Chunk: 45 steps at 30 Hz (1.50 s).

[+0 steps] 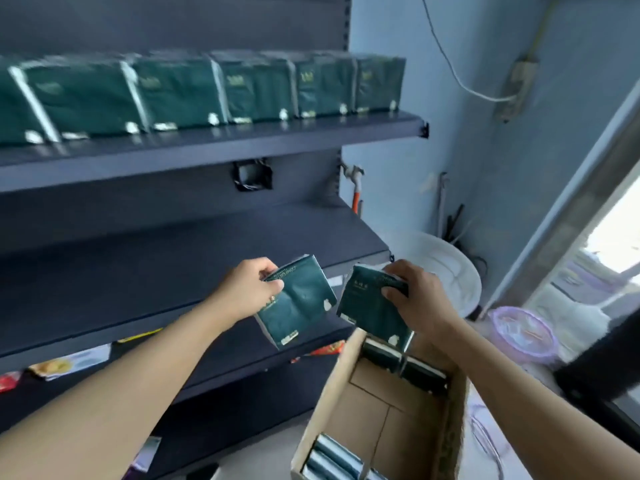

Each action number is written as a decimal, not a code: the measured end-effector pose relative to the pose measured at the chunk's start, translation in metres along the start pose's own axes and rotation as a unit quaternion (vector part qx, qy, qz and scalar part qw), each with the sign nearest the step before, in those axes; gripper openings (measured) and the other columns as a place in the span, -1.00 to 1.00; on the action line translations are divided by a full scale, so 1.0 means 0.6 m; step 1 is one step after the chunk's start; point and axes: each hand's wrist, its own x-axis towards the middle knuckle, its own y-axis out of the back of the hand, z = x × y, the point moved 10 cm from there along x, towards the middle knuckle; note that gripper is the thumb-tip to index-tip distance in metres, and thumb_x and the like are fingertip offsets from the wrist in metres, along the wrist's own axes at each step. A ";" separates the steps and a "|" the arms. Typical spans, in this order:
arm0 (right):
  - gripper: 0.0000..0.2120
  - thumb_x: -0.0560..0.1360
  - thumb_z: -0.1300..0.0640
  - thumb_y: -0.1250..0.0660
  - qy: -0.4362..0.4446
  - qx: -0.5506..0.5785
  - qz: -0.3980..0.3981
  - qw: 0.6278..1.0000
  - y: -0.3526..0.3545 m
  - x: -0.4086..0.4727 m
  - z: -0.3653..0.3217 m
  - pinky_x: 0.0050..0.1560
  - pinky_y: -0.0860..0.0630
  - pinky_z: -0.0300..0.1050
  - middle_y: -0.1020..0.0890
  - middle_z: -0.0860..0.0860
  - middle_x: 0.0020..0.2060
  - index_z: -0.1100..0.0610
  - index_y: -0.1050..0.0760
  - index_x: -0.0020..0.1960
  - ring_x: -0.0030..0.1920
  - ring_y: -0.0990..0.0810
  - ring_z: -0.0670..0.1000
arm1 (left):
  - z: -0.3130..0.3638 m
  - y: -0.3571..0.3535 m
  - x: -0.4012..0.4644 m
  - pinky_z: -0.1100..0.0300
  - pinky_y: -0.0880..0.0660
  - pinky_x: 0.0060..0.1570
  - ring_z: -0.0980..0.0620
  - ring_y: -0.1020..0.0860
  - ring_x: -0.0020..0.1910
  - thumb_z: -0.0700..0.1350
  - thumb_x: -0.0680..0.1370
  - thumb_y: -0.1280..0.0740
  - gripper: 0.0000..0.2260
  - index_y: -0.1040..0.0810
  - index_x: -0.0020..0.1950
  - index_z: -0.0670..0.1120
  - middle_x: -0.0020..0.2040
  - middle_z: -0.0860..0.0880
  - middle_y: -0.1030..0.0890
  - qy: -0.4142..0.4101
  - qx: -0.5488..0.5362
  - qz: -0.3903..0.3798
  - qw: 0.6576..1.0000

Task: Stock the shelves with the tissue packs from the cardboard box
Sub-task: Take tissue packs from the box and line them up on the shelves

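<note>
Head view: left hand (pixel 251 287) and right hand (pixel 417 299) each grip a green tissue pack (pixel 299 303) (arms outstretched) above the cardboard box (pixel 332 403)

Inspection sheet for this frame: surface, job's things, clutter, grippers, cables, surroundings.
Surface: dark upper shelf with a row of green tissue packs; middle shelf bare where visible.
Job's things: cardboard box open, packs left at both ends.
Clutter: snack packets below the middle shelf.
Grippers: left hand grips left tissue pack; right hand grips right tissue pack.
Cables: white cable to a wall socket.
Surroundings: blue wall, white basin, purple basket.
</note>
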 end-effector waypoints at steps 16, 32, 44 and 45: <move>-0.89 0.51 0.20 -0.31 0.234 0.056 0.003 0.971 -0.037 -0.022 -0.580 -0.32 -0.35 -0.48 -0.50 -0.20 -0.25 0.02 -0.48 0.00 -0.25 -0.44 -0.20 | -0.124 0.538 -0.231 0.02 -0.54 0.02 -0.05 -0.64 -0.06 -0.17 0.55 -0.33 -0.96 -0.56 -0.04 -0.07 -0.05 -0.06 -0.67 0.010 0.030 0.165 0.986; -0.88 0.48 0.13 -0.36 0.295 0.149 -0.017 0.944 -0.177 0.017 -1.069 -0.26 -0.35 -0.36 -0.56 -0.12 -0.20 0.06 -0.50 0.01 -0.10 -0.51 -0.06 | -0.306 0.953 -0.344 -0.02 -0.54 0.01 -0.01 -0.60 -0.09 -0.10 0.57 -0.28 -0.91 -0.54 0.01 0.07 -0.06 0.06 -0.63 0.047 0.163 0.283 0.944; -0.87 0.50 0.16 -0.34 0.313 0.192 -0.037 0.930 -0.280 0.257 -1.274 -0.03 -0.39 -0.18 -0.51 0.00 -0.06 0.10 -0.44 0.02 0.02 -0.51 0.04 | -0.349 1.056 -0.223 -0.05 -0.55 0.02 -0.06 -0.61 -0.08 -0.12 0.57 -0.28 -0.92 -0.54 0.01 0.04 -0.02 0.00 -0.64 0.073 0.139 0.321 0.934; -0.85 0.50 0.16 -0.34 0.320 0.184 -0.049 0.928 -0.297 0.278 -1.288 -0.02 -0.40 -0.18 -0.52 0.02 -0.03 0.12 -0.44 0.04 0.05 -0.52 0.05 | -0.352 1.061 -0.208 -0.04 -0.55 0.03 -0.06 -0.60 -0.08 -0.12 0.57 -0.28 -0.92 -0.54 0.01 0.04 -0.01 0.00 -0.64 0.078 0.138 0.325 0.932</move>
